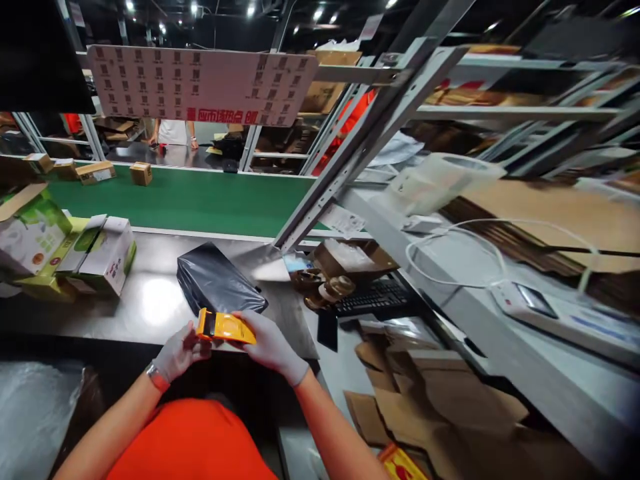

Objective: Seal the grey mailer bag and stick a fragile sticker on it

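Both gloved hands meet at a small yellow-orange pack [234, 328] with a dark band near its left end; its exact kind is unclear. My right hand [273, 343] is closed round the right end, thumb along the top. At the left end, the curled fingers of my left hand [181, 352] pinch the near edge. Just beyond the pack, a black plastic-wrapped parcel [217, 277] lies on the metal table [155, 320], close to its front edge.
Green-and-white cartons [103, 257] stand on the left of the table. Behind runs a green conveyor belt [215, 200] with small brown boxes [96, 173]. To my right are a slanted metal post [345, 157], a keyboard [373, 297], a phone [327, 331] and flattened cardboard [445, 400].
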### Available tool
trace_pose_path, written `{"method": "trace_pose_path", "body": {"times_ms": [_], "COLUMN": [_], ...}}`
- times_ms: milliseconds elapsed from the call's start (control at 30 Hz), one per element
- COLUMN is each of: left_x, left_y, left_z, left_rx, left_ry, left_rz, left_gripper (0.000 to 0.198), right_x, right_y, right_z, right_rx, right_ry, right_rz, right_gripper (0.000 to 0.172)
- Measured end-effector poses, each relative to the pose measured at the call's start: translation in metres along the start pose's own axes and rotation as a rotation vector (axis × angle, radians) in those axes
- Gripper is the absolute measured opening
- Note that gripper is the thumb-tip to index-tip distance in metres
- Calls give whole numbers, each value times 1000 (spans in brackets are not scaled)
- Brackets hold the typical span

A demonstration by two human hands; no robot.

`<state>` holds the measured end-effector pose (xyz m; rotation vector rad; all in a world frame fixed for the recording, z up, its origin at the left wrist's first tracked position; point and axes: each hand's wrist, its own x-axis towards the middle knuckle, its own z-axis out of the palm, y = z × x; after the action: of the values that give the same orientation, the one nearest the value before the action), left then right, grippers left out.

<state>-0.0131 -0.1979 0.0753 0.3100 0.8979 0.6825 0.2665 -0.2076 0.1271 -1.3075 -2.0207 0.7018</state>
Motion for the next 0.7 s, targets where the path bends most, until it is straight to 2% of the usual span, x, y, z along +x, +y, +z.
{"method": "trace_pose_path", "body": {"times_ms": [100,200,333,433,533,600,633,700], "left_x": [23,49,77,84,81,79,81,91], "left_y": [11,13,13,18,24,22,18,6], "left_z": [31,53,68,66,48,34,30,32], "left_rx": [-111,-68,35,135,235,216,204,201], "left_ry": [136,279,419,581,811,928,971,1026], "left_rz": [118,239,425,589,705,674,637,539], "left_gripper": [22,17,18,28,34,30,29,27], "right_x": [23,48,84,112,138,155,162,170], "right_y": [24,46,67,92,137,180,203,244], "right_z": [-25,-44,-64,-89,-130,-156,-164,-163], "right_rx": [-115,-186,-325,-440,-457,-424,-404,-320], "right_ry": [-25,-88,-247,-278,-174,-117,-71,-57], "right_rz": [-143,-221,-280,-358,-391,-355,-287,-113], "right_gripper": [53,58,76,82,75,70,67,54]}}
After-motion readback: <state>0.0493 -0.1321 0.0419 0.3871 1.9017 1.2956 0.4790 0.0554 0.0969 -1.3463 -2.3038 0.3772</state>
